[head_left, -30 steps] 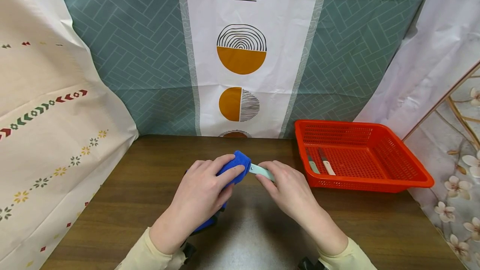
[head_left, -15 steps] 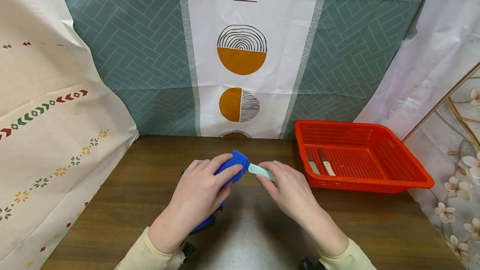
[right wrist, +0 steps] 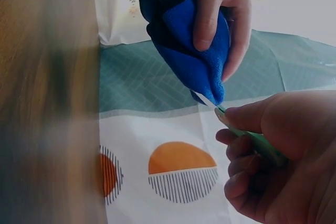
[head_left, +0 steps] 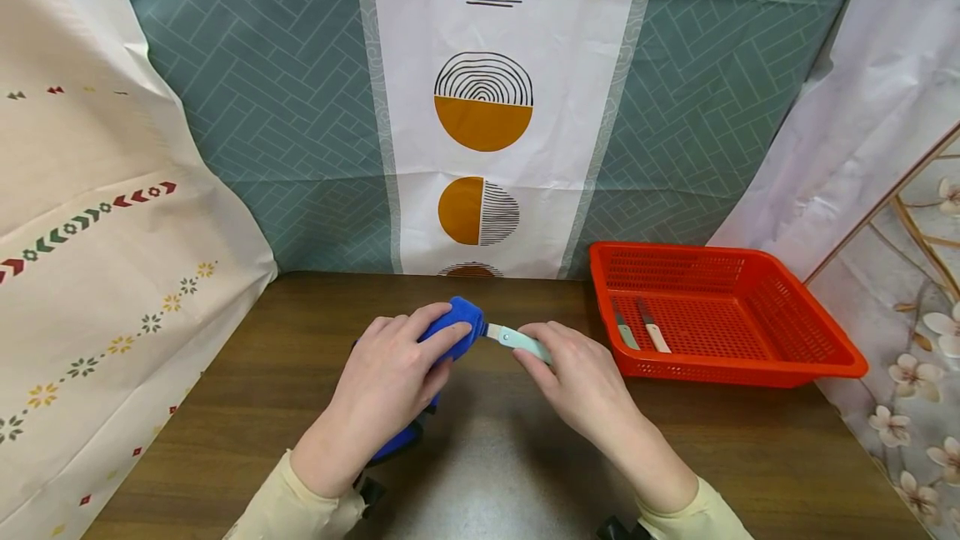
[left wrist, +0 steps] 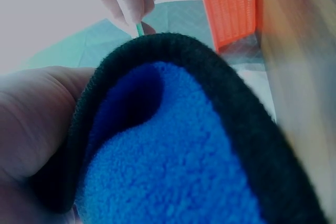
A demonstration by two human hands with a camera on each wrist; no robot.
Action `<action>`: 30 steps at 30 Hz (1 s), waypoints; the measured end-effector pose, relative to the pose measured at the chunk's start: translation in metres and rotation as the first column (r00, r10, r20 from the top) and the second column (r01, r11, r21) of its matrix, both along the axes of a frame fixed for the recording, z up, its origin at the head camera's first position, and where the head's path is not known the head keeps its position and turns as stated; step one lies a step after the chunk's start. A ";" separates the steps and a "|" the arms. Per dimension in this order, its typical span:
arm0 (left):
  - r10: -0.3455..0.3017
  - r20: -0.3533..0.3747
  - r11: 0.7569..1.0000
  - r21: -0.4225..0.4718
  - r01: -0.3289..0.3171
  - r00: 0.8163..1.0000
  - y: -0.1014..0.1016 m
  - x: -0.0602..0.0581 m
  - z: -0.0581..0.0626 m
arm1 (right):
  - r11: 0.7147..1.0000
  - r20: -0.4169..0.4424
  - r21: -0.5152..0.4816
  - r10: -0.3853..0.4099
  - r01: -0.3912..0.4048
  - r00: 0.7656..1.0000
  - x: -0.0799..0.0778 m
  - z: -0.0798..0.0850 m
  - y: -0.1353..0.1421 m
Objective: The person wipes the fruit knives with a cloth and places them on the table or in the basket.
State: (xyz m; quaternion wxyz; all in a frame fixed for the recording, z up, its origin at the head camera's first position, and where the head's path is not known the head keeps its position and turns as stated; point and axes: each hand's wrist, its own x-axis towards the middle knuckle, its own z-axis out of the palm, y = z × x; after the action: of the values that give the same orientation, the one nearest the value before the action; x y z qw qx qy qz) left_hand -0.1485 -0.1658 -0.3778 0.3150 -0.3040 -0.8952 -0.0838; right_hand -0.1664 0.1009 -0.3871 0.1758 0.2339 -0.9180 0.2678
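Note:
My left hand (head_left: pixel 393 373) grips a bunched blue cloth (head_left: pixel 459 327) with a dark edging, fingers and thumb curled round it. The cloth (right wrist: pixel 184 40) is wrapped over the blade of a small knife (head_left: pixel 522 342), and a short stretch of bare metal shows between cloth and handle. Curled round the pale mint-green handle, my right hand (head_left: pixel 581 373) holds the knife. In the left wrist view the cloth (left wrist: pixel 173 145) fills most of the picture in folds. Both hands are over the middle of the wooden table; the blade's tip is hidden inside the cloth.
At the right back of the table (head_left: pixel 300 340) stands a red plastic basket (head_left: pixel 750 369) with perforated sides. Two small knives lie in it, one with a green handle (head_left: pixel 627 335) and one with a pale handle (head_left: pixel 657 337). Patterned fabric (head_left: pixel 300 107) hangs behind and at both sides.
My left hand and the cloth have slid left, away from the knife's handle, uncovering a short part of the blade. The right hand has hardly moved.

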 end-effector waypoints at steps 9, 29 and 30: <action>0.040 0.026 0.999 -0.013 -0.040 0.999 -0.007 -0.003 0.002 | 1.000 0.010 -0.011 -0.008 0.008 1.000 0.001 0.002 0.001; 0.093 0.032 0.996 0.002 -0.094 0.995 -0.023 -0.011 0.000 | 1.000 -0.004 -0.021 -0.011 0.011 1.000 0.001 0.001 0.001; 0.097 0.033 0.995 0.003 -0.097 0.995 -0.024 -0.012 0.000 | 1.000 -0.009 -0.022 -0.010 0.010 1.000 0.001 0.001 0.001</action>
State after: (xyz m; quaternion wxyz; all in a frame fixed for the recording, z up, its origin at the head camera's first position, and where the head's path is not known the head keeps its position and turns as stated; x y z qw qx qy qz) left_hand -0.1602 -0.1895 -0.3775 0.3046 -0.2579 -0.9138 -0.0753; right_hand -0.1659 0.1024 -0.3862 0.1839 0.2285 -0.9154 0.2759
